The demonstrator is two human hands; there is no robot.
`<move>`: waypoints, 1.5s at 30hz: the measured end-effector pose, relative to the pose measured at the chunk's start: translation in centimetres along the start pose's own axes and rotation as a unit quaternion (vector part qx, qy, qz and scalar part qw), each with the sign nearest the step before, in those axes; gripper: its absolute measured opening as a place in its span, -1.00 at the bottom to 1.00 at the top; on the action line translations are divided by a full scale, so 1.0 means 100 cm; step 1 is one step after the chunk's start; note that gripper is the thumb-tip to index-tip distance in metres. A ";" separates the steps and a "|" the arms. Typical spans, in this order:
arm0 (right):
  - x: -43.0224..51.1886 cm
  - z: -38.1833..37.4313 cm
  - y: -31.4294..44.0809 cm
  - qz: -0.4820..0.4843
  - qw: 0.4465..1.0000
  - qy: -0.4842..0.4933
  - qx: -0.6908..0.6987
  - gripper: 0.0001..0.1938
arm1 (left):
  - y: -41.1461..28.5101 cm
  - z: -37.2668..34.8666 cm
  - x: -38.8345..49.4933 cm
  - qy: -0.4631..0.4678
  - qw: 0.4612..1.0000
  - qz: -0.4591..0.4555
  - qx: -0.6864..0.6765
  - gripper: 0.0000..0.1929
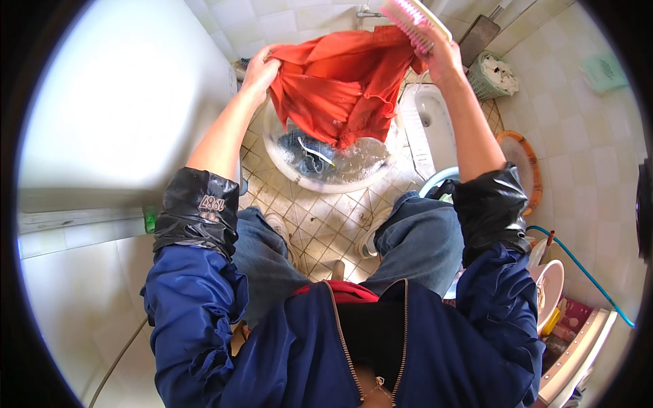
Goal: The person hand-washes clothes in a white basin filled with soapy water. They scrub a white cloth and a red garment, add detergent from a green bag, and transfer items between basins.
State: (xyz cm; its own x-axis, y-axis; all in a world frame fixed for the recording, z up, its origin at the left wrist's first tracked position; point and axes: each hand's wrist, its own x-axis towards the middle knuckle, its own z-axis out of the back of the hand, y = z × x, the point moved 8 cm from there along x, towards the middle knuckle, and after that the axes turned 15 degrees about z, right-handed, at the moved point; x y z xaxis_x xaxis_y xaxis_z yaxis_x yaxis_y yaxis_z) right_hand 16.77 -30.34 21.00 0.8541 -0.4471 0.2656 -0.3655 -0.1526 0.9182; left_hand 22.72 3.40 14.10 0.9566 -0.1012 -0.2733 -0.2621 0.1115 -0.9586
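Observation:
A wet red garment (336, 92) hangs stretched between my two hands above a round washbasin (329, 184). My left hand (261, 71) grips its left upper edge. My right hand (440, 53) holds the opposite corner together with a scrubbing brush (416, 23), whose pink and white bristles face left. In the basin's sudsy water lies dark blue denim (311, 158) with a white strip (314, 149) across it. The garment covers the far part of the basin.
A white squat toilet (433, 122) is set in the tiled floor right of the basin. Behind it stands a green wastebasket (484, 84) with crumpled paper. A light blue tub (437, 179) sits by my right knee. At left is a large white appliance-like surface (122, 102).

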 end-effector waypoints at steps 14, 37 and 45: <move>-0.057 0.016 -0.117 -0.114 0.988 0.024 -0.106 -0.53 | 0.183 0.040 -0.014 -0.090 0.940 0.067 0.323 -0.59; -0.116 0.110 -0.237 -0.242 0.927 0.157 -0.239 -0.43 | 0.273 0.026 0.034 -0.169 0.852 0.081 0.489 -0.56; -0.144 0.043 -0.379 -0.244 0.935 0.150 -0.210 -0.08 | 0.270 0.021 0.039 -0.112 0.820 0.200 0.524 -0.70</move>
State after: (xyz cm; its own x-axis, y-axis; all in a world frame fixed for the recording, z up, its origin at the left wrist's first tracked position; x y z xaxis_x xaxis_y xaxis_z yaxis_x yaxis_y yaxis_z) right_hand 16.75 -21.90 -18.83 0.9697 -0.1378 -0.2016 0.2177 0.1136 0.9694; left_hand 19.67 8.13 -12.69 0.8507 0.3220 -0.4156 -0.4198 0.8919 -0.1682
